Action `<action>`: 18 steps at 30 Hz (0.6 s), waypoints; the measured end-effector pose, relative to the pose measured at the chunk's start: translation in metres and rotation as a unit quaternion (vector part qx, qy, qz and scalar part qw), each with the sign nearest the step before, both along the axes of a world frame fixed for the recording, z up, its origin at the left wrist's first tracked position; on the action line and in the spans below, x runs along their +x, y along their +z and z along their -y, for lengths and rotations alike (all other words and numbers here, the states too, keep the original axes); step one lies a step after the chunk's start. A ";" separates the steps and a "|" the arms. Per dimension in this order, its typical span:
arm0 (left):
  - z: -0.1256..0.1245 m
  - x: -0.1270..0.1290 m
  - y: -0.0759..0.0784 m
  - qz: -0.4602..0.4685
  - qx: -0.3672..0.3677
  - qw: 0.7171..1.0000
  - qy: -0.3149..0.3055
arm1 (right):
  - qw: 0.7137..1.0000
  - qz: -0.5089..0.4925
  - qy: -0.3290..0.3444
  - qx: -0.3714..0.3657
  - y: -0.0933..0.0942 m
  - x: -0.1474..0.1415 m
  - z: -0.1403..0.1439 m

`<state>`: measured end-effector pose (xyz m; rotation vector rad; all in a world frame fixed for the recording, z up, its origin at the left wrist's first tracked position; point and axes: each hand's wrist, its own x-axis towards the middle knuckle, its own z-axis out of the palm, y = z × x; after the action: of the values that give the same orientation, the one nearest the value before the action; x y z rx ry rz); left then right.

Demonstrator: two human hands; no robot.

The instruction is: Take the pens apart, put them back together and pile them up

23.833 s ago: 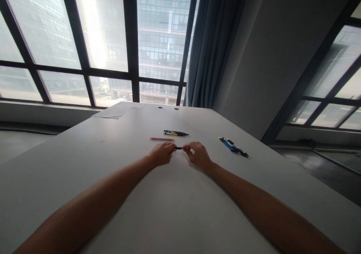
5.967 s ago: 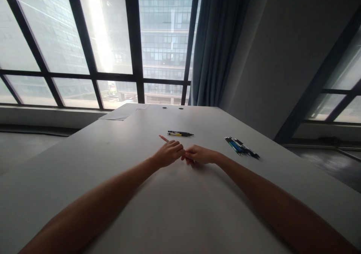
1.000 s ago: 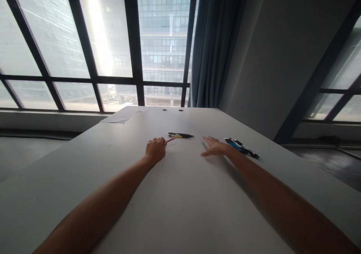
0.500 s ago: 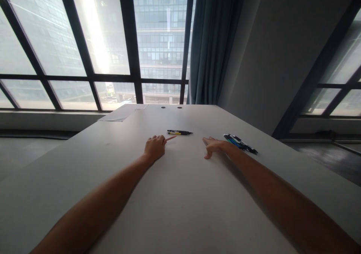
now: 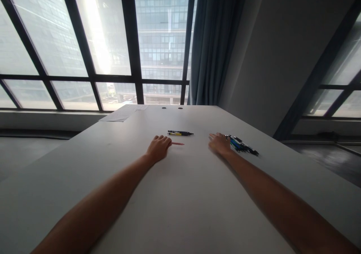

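My left hand (image 5: 159,148) is closed round one end of a slim pink pen (image 5: 178,144), whose free end points right, close over the table. Just beyond it lie dark pens (image 5: 182,133), one with a yellow part, side by side on the white table (image 5: 175,197). Over on the right, my right hand (image 5: 220,143) is low at the table, palm down and fingers apart, beside a bunch of pens (image 5: 243,146) in black, blue and green. Its fingers partly cover the near left ends of that bunch; I see nothing held in them.
Sheets of paper (image 5: 118,115) lie at the table's far left. Two dark round holes (image 5: 180,108) show near the far edge. Behind the table are large windows (image 5: 162,36), a blue-grey curtain (image 5: 207,58) and a dark wall (image 5: 267,58).
My left hand has drawn the pink pen nearer and slightly right, away from the dark pens, and it now lies more level. My right hand has turned palm down and shifted right towards the bunch.
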<state>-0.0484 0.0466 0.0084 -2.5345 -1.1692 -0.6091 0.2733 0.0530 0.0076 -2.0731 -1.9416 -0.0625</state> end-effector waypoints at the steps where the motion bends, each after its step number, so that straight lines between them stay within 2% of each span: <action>1: 0.000 0.000 0.000 -0.006 0.006 1.000 -0.019 | 0.999 0.004 -0.020 0.025 0.001 -0.005 0.004; 3: -0.001 0.001 0.000 -0.009 0.009 0.999 -0.039 | 0.998 0.000 -0.016 0.064 0.006 -0.018 0.011; 6: -0.002 0.001 -0.002 -0.003 0.007 0.999 -0.042 | 0.990 -0.031 0.069 0.117 0.013 -0.043 0.019; 12: -0.001 0.001 -0.002 0.003 0.016 0.999 -0.037 | 0.957 -0.130 0.255 0.044 0.010 -0.082 0.032; 18: 0.001 0.001 0.000 -0.002 0.004 0.998 -0.055 | 0.950 -0.157 0.267 0.035 0.007 -0.092 0.039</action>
<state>-0.0470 0.0456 0.0086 -2.6054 -1.0301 -0.6314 0.1815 0.0145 0.0148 -1.3481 -2.1733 0.2920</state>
